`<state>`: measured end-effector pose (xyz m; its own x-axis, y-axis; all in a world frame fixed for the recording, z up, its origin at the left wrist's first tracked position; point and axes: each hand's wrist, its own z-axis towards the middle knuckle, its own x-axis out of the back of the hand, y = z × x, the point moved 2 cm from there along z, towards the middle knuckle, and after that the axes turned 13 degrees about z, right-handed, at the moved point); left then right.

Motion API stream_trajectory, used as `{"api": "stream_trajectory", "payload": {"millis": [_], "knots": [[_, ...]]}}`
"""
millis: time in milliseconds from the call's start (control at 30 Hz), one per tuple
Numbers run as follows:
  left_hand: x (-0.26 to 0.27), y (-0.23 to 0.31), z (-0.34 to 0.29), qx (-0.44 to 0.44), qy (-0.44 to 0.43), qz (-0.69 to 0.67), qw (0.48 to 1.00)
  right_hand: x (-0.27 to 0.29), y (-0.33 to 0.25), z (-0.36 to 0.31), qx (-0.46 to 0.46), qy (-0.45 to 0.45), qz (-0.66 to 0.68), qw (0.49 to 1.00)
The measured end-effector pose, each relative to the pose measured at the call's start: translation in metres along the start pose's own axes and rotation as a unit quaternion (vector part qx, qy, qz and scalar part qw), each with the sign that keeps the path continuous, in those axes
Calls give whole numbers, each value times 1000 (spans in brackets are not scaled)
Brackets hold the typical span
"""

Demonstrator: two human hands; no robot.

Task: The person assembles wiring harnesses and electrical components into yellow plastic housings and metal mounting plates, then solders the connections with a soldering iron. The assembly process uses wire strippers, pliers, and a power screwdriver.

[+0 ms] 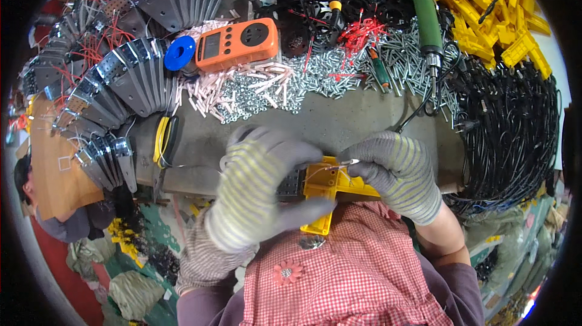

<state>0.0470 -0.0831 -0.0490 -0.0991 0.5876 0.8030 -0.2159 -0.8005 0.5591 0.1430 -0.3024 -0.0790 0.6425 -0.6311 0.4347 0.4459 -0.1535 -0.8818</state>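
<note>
A yellow plastic housing (pixel 319 191) lies at the bench's near edge, against my checked apron, with thin pale wires across it. A dark perforated metal plate (pixel 290 184) adjoins its left side, partly under my left hand. My left hand (pixel 257 183), in a striped grey-and-yellow glove, is open and a little blurred; its fingers and thumb spread apart beside the housing. My right hand (pixel 397 171), gloved alike, pinches a small silver-and-white piece (pixel 349 162) by the wires, just above the housing. What its fingertips cover is hidden.
Behind my hands lie an orange meter (pixel 237 45), a blue spool (pixel 180 53), heaped screws (pixel 339 74) and a green electric screwdriver (pixel 425 20). Yellow-handled pliers (pixel 162 141) and stacked metal plates (pixel 130 77) are left; black cables (pixel 509 138) and yellow housings (pixel 485 4) right. Another person's sleeve (pixel 70 228) shows far left.
</note>
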Motion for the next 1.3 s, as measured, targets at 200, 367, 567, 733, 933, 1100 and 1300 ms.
{"api": "stream_trajectory", "payload": {"millis": [200, 367, 567, 733, 933, 1100, 1300], "knots": [[-30, -1, 14, 14, 50, 0, 999, -1, 0, -6, -16, 40, 17, 999], [-31, -14, 39, 287, 91, -196, 933, 10, 16, -17, -86, 92, 89, 988], [-73, -29, 124, -124, 119, 319, 932, 23, 30, -26, -229, 154, 479, 833], [-99, -22, 163, -68, -96, 551, 826, 24, 32, -27, -250, 131, 482, 829], [-50, -39, 110, -29, 143, 168, 975, 25, 17, -24, -222, 107, 495, 834], [-37, -36, 66, 231, 71, -313, 919, 12, 8, -1, -125, 182, 346, 912], [-34, -17, 33, 238, 71, -450, 858, -3, -23, 27, -123, 119, 155, 973]]}}
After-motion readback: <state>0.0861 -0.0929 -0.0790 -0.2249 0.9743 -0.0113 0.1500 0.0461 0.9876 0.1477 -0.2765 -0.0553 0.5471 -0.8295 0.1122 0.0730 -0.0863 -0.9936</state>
